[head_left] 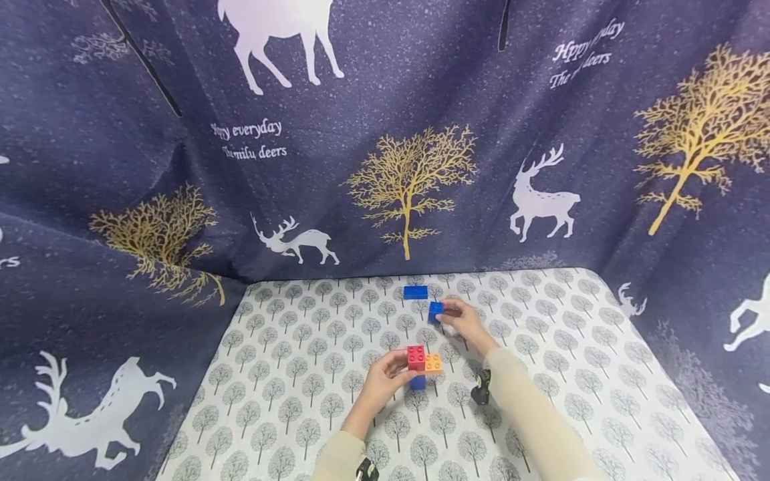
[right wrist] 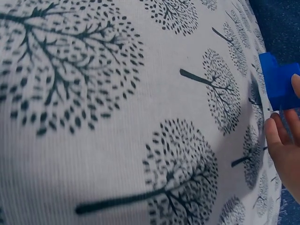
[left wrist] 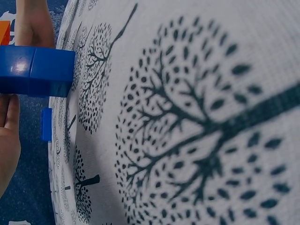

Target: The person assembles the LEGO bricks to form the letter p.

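Note:
My left hand [head_left: 380, 382] grips a small assembly of toy building bricks. It has a red brick [head_left: 416, 357] on top, an orange brick [head_left: 433, 363] to its right and a blue brick [head_left: 418, 382] underneath. The blue underside [left wrist: 40, 70] shows large in the left wrist view, held above the cloth with the fingers [left wrist: 10, 115] at its edge. Farther forward, my right hand [head_left: 464, 321] pinches a small blue brick [head_left: 436, 312] between thumb and fingers. In the right wrist view blue [right wrist: 281, 86] shows at the right edge beside the fingertips.
A longer blue brick [head_left: 416, 292] lies near the table's back edge, just beyond the right hand. White cloth with printed trees covers the table [head_left: 289, 374]. A dark blue curtain [head_left: 373, 87] with deer and trees hangs behind and at both sides.

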A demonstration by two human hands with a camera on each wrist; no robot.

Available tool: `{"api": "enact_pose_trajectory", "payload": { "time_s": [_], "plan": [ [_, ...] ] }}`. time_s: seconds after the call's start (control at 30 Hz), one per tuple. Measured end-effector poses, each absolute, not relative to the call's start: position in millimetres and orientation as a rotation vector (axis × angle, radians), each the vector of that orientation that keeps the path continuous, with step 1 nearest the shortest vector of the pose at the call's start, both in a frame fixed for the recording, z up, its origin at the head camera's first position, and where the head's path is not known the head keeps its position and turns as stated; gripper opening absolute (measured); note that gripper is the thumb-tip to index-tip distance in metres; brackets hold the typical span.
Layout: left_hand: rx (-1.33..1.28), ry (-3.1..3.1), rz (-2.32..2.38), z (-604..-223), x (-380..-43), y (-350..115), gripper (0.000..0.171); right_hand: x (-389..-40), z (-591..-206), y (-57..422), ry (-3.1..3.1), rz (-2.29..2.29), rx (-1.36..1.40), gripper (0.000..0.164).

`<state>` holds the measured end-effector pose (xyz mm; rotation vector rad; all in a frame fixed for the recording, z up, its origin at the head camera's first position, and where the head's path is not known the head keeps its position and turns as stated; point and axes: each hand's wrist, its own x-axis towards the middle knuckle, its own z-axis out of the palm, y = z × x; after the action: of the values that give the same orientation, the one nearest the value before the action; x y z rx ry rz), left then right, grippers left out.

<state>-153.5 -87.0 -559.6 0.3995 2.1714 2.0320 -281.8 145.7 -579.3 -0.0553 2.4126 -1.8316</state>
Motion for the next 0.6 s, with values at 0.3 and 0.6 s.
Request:
{"api": "enact_pose_trajectory", "payload": {
  "time_s": [0.3,0.6],
  "plan": [
    [0.396,2.146,2.063,-569.7,-156.0,-88.5,0.040,-271.4,-559.5,148.6,2.333,-1.882,-0.160,0.048],
    [0.423,2.171,2.058,-571.3,-156.6,-88.3,0.040,-258.0,-537.6,151.4,2.336,-1.844,-0.238,0.049]
  ]
}}
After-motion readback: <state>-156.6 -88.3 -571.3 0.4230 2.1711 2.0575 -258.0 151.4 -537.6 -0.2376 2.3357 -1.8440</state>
